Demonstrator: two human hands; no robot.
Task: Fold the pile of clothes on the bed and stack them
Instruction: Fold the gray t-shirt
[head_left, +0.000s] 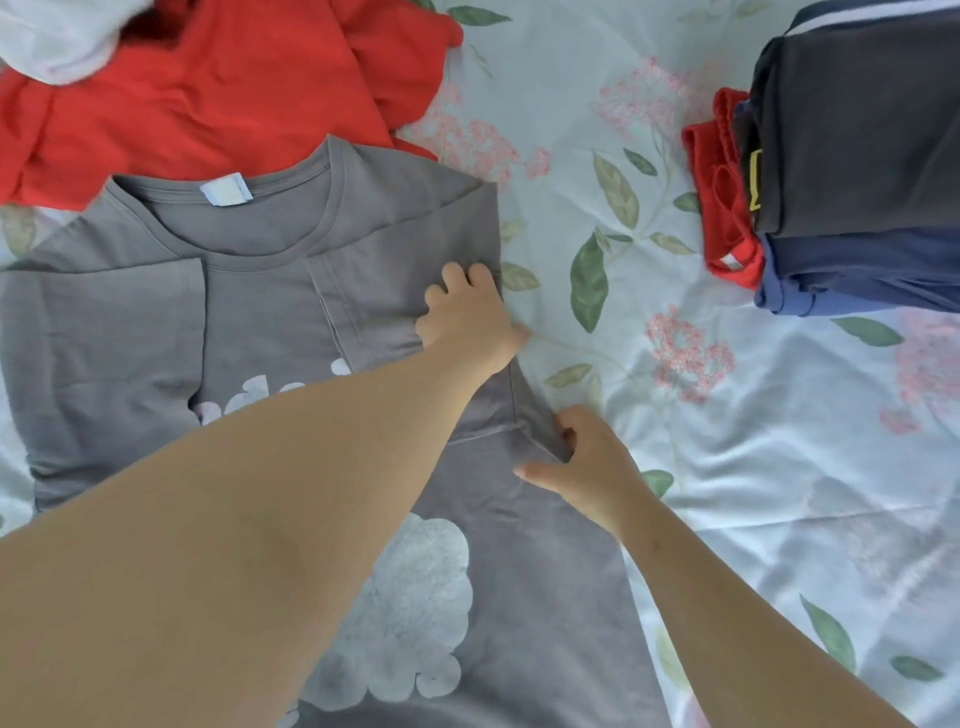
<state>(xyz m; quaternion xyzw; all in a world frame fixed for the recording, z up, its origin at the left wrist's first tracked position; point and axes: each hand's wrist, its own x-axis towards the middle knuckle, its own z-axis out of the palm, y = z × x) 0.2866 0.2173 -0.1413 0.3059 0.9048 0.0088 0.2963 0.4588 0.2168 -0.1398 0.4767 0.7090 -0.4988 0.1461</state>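
I see the left hand (467, 317) curled on the grey T-shirt's (130, 338) folded-in sleeve, the right hand (587, 462) pinching its side edge nearby, shirt flat on the bed (727, 467), red garment (208, 93) far-left, folded stack (857, 156) far-right.

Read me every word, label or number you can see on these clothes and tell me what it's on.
The white lettering on the grey T-shirt: mostly hidden by an arm, unreadable.
The pale blue neck tag: no text visible.
The yellow mark on the dark folded garment: only an edge shows, unreadable.
Nothing can be quoted.
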